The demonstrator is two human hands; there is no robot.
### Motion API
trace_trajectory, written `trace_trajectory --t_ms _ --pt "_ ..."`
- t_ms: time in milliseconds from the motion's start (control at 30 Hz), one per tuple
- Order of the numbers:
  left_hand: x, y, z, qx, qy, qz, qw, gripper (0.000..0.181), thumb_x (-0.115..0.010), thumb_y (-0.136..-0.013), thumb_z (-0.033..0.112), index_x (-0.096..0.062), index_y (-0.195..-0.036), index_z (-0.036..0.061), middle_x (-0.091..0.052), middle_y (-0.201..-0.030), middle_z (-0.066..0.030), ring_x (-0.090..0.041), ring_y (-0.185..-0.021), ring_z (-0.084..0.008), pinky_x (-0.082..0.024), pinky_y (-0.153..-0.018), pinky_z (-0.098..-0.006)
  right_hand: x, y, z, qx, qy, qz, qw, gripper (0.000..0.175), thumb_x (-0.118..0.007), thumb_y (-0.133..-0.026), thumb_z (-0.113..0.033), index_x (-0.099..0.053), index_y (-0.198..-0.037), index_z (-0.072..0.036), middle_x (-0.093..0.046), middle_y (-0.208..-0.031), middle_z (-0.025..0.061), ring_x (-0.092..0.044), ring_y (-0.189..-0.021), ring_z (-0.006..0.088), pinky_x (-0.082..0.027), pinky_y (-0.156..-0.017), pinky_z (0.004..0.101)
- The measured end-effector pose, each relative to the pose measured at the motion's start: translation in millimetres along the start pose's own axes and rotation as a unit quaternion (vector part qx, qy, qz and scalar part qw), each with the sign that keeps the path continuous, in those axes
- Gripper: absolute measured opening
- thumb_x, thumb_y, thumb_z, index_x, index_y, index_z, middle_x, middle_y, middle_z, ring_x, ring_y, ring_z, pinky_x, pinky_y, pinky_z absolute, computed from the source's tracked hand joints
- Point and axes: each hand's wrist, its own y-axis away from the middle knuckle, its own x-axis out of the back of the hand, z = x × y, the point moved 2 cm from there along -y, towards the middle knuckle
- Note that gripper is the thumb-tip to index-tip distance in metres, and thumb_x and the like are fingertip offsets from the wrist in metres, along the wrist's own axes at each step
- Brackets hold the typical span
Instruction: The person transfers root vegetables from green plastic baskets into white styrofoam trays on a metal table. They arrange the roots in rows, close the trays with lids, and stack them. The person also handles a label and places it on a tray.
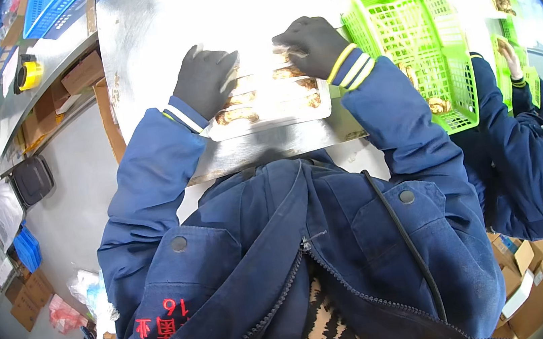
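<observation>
A white tray (273, 124) lies near the front edge of a metal table (229, 155). In it, brown-and-white mushrooms (237, 116) lie in two columns; strong glare washes out the tray's middle and far part. My left hand (205, 82), in a dark glove, rests over the tray's left side with its fingertips by the mushrooms. Over the far right part, my right hand (317, 48), gloved alike, bends its fingers down to the mushrooms there. Whether either hand grips one is lost in the glare.
Right of the tray, a green plastic basket (462, 70) holds a few mushrooms (439, 104). Beyond it, a co-worker's sleeve (517, 139) and hand (509, 59) show near other green baskets. Leftward, a side bench carries yellow tape (30, 75) and a blue crate (54, 15); cardboard boxes (82, 73) sit beneath.
</observation>
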Motion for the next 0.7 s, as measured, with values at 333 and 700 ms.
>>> trace_trajectory --t_ms 333,700 --pt "-9 -54 -19 0.013 -0.12 -0.176 0.977 0.032 -0.076 -0.069 0.027 -0.069 -0.098 0.0138 -0.065 -0.092 -0.0053 -0.063 -0.088 -0.0252 -0.046 -0.089 -0.0394 1 -27 -3 -0.02 0.237 -0.193 0.952 0.019 -0.06 -0.08 -0.022 -0.072 -0.089 -0.011 -0.067 -0.097 0.008 -0.058 -0.103 0.0272 -0.034 -0.107 0.0417" --pt "-15 -41 -16 0.022 -0.116 -0.119 0.986 0.028 -0.07 -0.074 0.022 -0.068 -0.102 0.0139 -0.066 -0.092 -0.0074 -0.063 -0.094 -0.0261 -0.038 -0.105 -0.0446 19 -19 -21 -0.012 0.195 -0.193 0.962 0.017 -0.066 -0.08 -0.025 -0.071 -0.086 -0.009 -0.067 -0.092 0.0085 -0.059 -0.101 0.0263 -0.038 -0.102 0.0444"
